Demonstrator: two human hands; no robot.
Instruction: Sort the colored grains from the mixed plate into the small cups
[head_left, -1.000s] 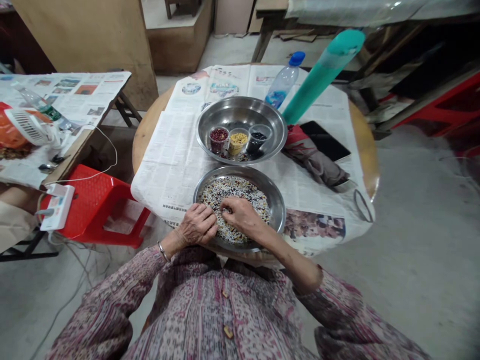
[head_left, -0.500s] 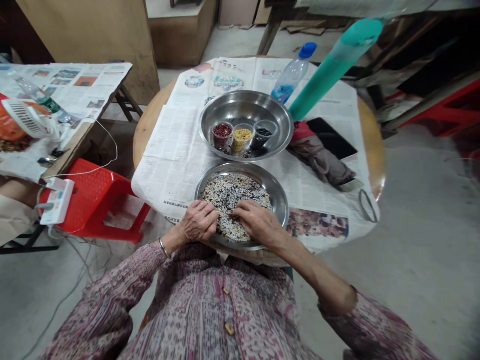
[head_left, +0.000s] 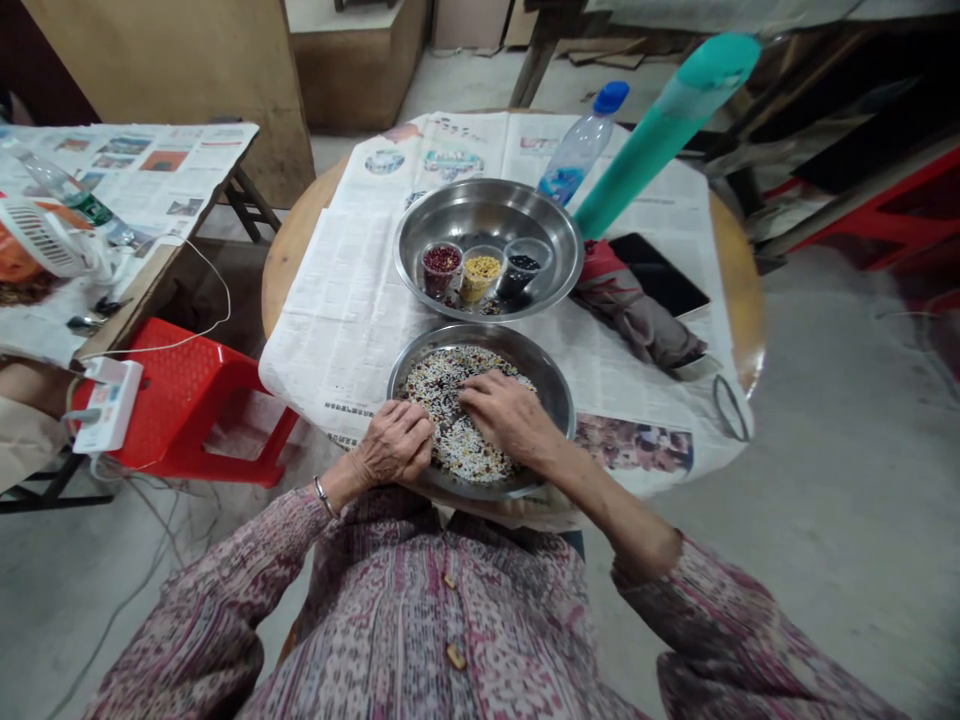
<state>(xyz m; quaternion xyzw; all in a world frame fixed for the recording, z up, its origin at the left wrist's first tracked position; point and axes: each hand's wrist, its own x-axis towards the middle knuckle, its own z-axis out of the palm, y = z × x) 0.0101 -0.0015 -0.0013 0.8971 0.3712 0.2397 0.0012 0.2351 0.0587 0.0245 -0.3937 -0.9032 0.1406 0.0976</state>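
A shallow steel basin at the table's near edge holds mixed white, yellow, dark red and black grains. My left hand is closed over this basin's left rim, its fingers curled inward. My right hand reaches over the grains from the right, fingertips pinched together at their surface; whatever is between them is too small to see. Behind stands a larger steel basin with three clear plastic cups: one of dark red beans, one of yellow kernels, one of black beans.
Newspaper covers the round table. A blue-capped bottle, a tall green cylinder, a folded grey-and-red umbrella and a dark tablet lie behind and right. A red stool with a power strip is at left.
My right hand has moved slightly away from me across the grains, and a darker patch shows by its fingertips. My left hand stays on the rim. The whole view shifts slightly.
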